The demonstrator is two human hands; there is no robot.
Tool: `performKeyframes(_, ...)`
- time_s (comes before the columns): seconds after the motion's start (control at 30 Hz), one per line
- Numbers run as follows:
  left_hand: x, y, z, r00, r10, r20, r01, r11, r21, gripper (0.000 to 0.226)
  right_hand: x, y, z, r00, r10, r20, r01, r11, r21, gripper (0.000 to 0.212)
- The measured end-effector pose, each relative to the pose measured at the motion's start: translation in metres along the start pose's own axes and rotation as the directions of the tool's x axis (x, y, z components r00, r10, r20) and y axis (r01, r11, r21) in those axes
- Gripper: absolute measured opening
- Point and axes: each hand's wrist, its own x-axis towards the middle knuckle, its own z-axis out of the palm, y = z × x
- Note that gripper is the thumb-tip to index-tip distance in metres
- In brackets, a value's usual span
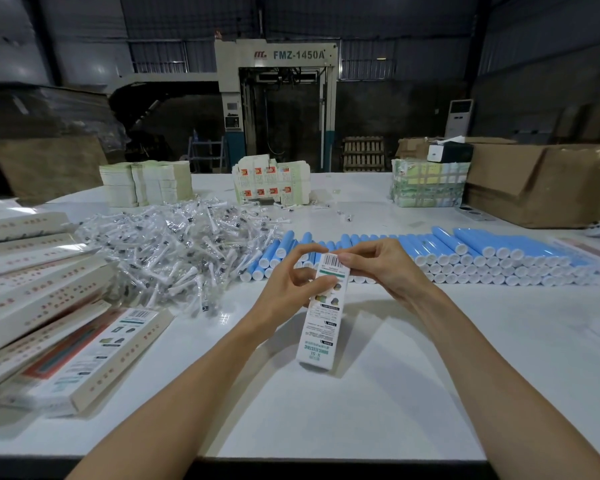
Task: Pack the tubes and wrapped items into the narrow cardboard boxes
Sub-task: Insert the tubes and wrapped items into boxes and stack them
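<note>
A narrow white cardboard box (321,327) stands tilted on the white table (378,410) in front of me, barcode end up. My left hand (291,289) grips its upper part from the left. My right hand (371,265) pinches the top flap by the barcode. Behind the hands lies a long row of blue tubes with white caps (465,254). A heap of small clear-wrapped items (174,247) lies to the left of the tubes. What is inside the held box is hidden.
Several packed narrow boxes (49,306) are stacked at the left. Flat box blanks (142,183) and more printed stacks (271,183) stand at the back, with a bundled stack (426,183) and a large brown carton (541,185) at the right.
</note>
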Motion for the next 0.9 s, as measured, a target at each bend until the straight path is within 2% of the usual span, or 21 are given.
performKeyframes(0.13,0.001,-0.003,0.002,0.999,-0.002,-0.054,0.001,1.000,-0.021,0.041,0.005,0.010,0.014,0.995,-0.026,-0.098,0.026,1.000,0.001,0.015)
performKeyframes(0.2,0.003,-0.004,0.004,0.994,-0.009,-0.112,0.005,0.999,-0.035,0.041,0.005,0.014,0.023,0.991,-0.013,-0.135,0.026,0.995,0.094,0.018)
performKeyframes(0.27,0.006,-0.003,0.004,0.985,-0.011,-0.174,-0.006,0.995,-0.099,0.044,0.004,0.015,0.031,0.990,0.034,-0.134,0.003,0.964,0.264,0.024)
performKeyframes(0.33,0.007,-0.003,0.001,0.978,-0.016,-0.209,-0.021,0.985,-0.172,0.047,0.001,0.014,0.038,0.985,0.138,-0.100,-0.095,0.933,0.346,0.037)
performKeyframes(0.4,0.007,-0.004,-0.003,0.973,-0.016,-0.228,-0.037,0.974,-0.225,0.047,-0.001,0.018,0.043,0.971,0.236,-0.046,-0.214,0.937,0.276,0.051)
performKeyframes(0.47,0.006,-0.004,-0.007,0.965,-0.014,-0.261,-0.056,0.964,-0.261,0.047,-0.006,0.021,0.049,0.957,0.287,0.039,-0.288,0.930,0.227,0.054)
performKeyframes(0.53,0.007,-0.004,-0.010,0.957,-0.003,-0.291,-0.076,0.963,-0.258,0.049,-0.010,0.023,0.054,0.946,0.287,0.149,-0.318,0.907,0.277,0.053)
performKeyframes(0.6,0.007,-0.004,-0.013,0.952,0.012,-0.306,-0.079,0.975,-0.209,0.051,-0.013,0.022,0.057,0.942,0.280,0.186,-0.326,0.894,0.308,0.055)
performKeyframes(0.77,0.006,-0.004,-0.008,0.968,0.045,-0.246,-0.075,0.991,-0.115,0.047,-0.026,0.013,0.054,0.955,0.289,0.060,-0.296,0.939,0.177,0.052)
performKeyframes(0.9,0.007,-0.009,0.001,0.971,0.101,-0.215,-0.072,0.988,0.137,0.058,-0.055,-0.001,0.026,0.971,0.179,-0.157,-0.197,0.975,-0.105,0.042)
